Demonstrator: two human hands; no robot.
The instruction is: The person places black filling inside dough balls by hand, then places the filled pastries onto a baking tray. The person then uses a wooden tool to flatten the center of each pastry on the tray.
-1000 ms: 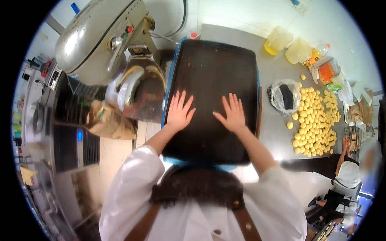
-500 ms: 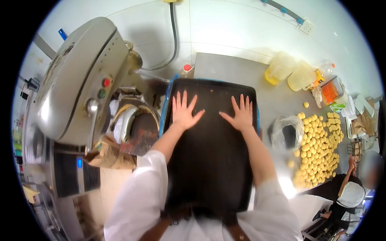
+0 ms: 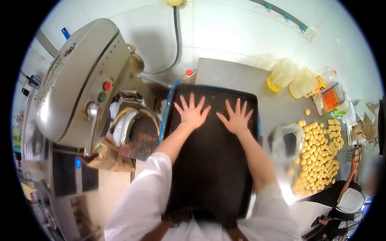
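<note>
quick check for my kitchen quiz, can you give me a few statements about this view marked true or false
1. The left hand and right hand are spread over the dark tray. True.
2. The mixer has a red button above a green button. True.
3. The mixer stands to the right of the tray. False: it stands to the left.
4. A plastic bag lies beside the yellow balls. True.
5. The yellow balls lie on the tray. False: they lie to the right of it.
6. The left hand is clenched. False: its fingers are spread.

Person wears wht slvs (image 3: 146,184) w/ brn straps (image 3: 156,230).
</note>
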